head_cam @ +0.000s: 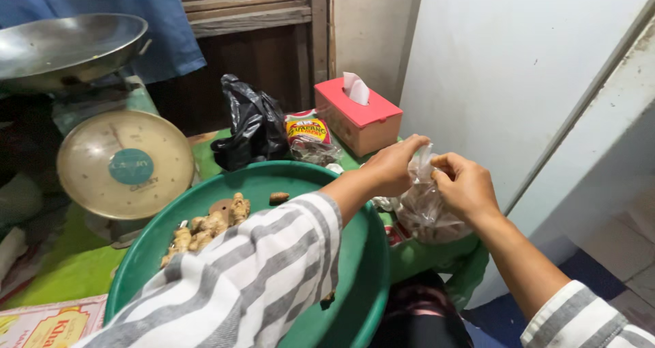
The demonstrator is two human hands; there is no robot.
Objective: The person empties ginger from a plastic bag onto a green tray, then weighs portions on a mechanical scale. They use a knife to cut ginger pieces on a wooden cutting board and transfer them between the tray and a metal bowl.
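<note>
The left hand (392, 164) and right hand (465, 184) both pinch shut the neck of a clear plastic bag (426, 211), held just beyond the green basin (361, 266) containing ginger roots (205, 228), near a red tissue box (358, 119).

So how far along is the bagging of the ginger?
One clear plastic bag already looks filled. Left hand and right hand pinch its neck, apparently closing it. Several ginger pieces lie loose in the green basin, unbagged.
</note>
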